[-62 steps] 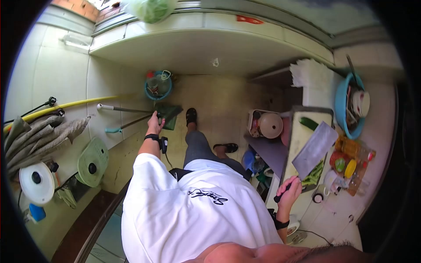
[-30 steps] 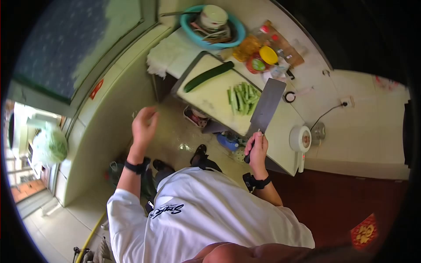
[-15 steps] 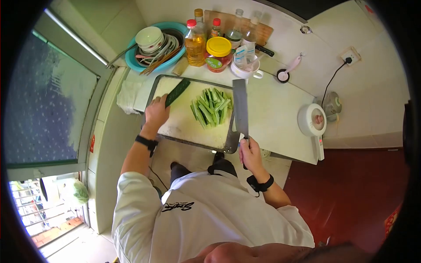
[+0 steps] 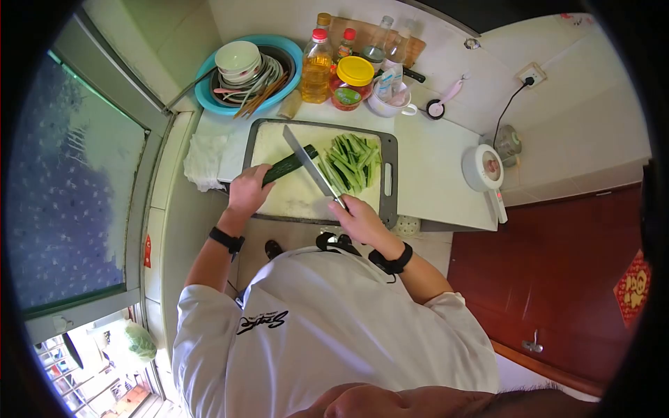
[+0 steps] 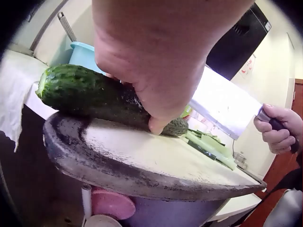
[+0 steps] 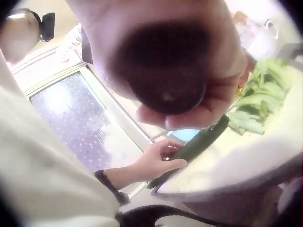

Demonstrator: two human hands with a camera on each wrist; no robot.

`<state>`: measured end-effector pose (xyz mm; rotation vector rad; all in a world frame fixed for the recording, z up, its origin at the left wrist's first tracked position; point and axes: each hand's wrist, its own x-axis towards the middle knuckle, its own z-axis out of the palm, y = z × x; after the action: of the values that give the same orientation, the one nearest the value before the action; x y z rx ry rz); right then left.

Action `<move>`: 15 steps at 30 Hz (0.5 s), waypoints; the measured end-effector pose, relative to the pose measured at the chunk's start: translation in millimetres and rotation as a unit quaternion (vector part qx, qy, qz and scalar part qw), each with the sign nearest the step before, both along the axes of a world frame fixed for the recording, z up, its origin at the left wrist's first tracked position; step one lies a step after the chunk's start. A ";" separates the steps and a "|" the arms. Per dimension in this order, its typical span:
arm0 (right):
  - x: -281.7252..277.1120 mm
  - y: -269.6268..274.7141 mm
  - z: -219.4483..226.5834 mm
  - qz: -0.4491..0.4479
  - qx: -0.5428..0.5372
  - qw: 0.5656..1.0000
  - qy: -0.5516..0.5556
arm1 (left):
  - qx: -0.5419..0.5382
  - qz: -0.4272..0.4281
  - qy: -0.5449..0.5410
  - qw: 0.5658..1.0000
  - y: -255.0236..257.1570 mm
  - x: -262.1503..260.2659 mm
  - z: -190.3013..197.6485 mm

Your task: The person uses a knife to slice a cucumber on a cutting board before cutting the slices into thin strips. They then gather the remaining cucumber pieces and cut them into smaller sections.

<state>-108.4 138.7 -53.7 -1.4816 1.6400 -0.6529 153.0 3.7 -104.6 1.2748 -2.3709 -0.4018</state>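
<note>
On the cutting board [image 4: 279,202] lies a dark green cucumber [image 5: 85,97], gripped from above by my left hand [image 4: 249,189] with thumb and fingers on its sides. My right hand [image 4: 361,221] holds a cleaver [image 4: 311,164] by its dark handle. In the head view the blade crosses over the cucumber near its far end, edge side hidden. The right wrist view shows the round butt of the handle [image 6: 168,94] sticking out of my fist. Cut cucumber strips [image 4: 352,161] sit in a pile right of the blade.
Behind the board stand a blue basin [image 4: 296,59] of bowls and chopsticks, an oil bottle [image 4: 316,73], a yellow-lidded jar [image 4: 352,83] and a white cup [image 4: 387,104]. A white electric pot [image 4: 481,167] sits at the counter's right end. A white cloth [image 4: 205,160] hangs at the left edge.
The view turned from the floor to the counter. My left hand came over and took hold of the cucumber. My right hand swung the cleaver leftward, from the board's right edge to over the cucumber.
</note>
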 end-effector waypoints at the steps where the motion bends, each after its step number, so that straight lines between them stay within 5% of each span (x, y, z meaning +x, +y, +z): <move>1: 7.6 -4.5 -1.5 -0.002 0.001 1.000 0.009 | 0.001 -0.002 0.009 1.000 -2.9 -0.3 -3.6; 10: 32.5 -12.1 17.7 -0.044 0.065 0.995 0.055 | -0.026 -0.061 0.073 0.995 -13.1 7.2 -12.9; 12: 38.4 -14.7 39.2 -0.074 0.163 0.984 0.011 | -0.020 -0.050 0.055 0.997 -12.7 6.4 -11.4; 15: 38.0 -15.9 32.7 -0.062 0.130 0.989 0.036 | -0.021 -0.054 0.069 0.996 -14.7 6.5 -15.0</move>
<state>-70.4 122.9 -20.9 -1.2359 1.8089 -0.4355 159.5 -11.0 -119.7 1.0680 -2.3247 -0.4539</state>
